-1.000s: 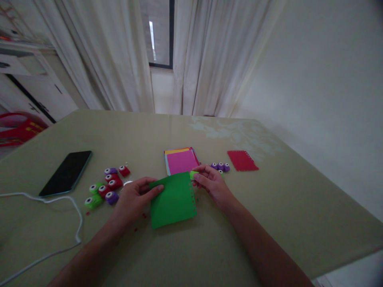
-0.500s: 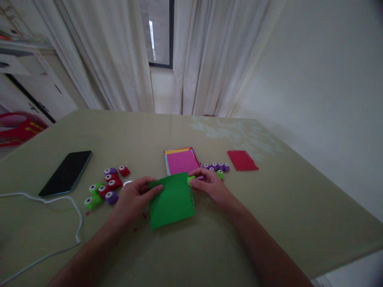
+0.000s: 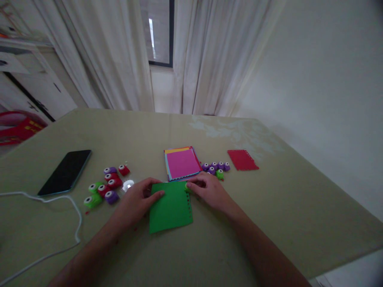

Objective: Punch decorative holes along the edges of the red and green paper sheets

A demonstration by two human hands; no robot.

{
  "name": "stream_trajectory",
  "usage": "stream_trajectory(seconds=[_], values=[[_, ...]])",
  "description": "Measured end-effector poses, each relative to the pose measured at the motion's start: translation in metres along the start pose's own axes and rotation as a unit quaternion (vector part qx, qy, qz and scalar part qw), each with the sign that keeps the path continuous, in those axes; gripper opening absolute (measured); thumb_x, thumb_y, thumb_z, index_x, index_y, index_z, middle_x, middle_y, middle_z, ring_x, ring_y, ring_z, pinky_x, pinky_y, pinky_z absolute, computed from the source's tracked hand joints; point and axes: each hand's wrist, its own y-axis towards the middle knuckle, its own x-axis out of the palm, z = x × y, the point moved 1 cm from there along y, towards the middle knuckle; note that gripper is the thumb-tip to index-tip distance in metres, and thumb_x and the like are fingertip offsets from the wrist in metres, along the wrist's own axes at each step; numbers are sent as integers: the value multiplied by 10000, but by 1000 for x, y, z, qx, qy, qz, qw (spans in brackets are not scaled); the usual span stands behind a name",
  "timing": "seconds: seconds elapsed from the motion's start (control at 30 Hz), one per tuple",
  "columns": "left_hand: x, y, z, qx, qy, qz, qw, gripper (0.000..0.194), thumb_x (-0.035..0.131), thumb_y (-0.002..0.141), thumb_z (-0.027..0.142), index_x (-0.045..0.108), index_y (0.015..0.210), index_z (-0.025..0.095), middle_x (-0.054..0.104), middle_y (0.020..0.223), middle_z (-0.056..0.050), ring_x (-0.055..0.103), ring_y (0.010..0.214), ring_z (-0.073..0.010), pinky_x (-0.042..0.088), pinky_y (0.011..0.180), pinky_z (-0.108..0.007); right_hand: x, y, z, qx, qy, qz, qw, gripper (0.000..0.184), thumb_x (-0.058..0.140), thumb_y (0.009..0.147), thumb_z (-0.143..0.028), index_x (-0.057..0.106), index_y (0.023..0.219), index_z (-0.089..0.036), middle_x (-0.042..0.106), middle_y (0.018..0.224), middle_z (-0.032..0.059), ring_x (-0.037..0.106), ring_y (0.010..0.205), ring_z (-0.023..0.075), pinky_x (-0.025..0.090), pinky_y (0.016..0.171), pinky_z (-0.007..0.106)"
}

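Observation:
My left hand pinches a green sheet of paper by its upper left edge, thumb on top. A row of small holes runs down the sheet's right edge. At the upper right corner, my right hand closes on a small light-green hole punch, mostly hidden by the fingers. Just past that hand sit several small purple one-eyed punches and a green one. To the left lies a cluster of similar red pieces, green pieces and purple pieces.
Behind the green sheet lies a stack of coloured paper, pink on top. A red sheet with a punched edge is at the right. A black phone, a white cable and a shiny round object are on the left.
The green sheet has come down slightly toward me and lies flatter, with both hands moving along. The light-green punch is now more covered by my right fingers.

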Motion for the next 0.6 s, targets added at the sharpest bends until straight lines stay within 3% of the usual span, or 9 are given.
stream_trajectory(seconds=[0.2, 0.6], values=[[3, 0, -4, -2, -12, 3, 1000, 445, 758, 834, 567, 738, 1114, 222, 823, 945, -73, 782, 866, -313, 601, 712, -371, -3, -1, -6, 17, 59, -11, 998, 118, 758, 942, -250, 829, 992, -171, 812, 963, 66, 725, 858, 203, 527, 790, 308], [-1, -2, 6, -30, -53, 18, 998, 576, 829, 756, 602, 717, 1162, 210, 841, 1024, -122, 806, 957, -363, 640, 797, -447, -3, -2, -2, -22, 103, -40, 994, 163, 794, 924, -295, 837, 1054, -206, 811, 1019, 78, 733, 895, 224, 557, 810, 337]])
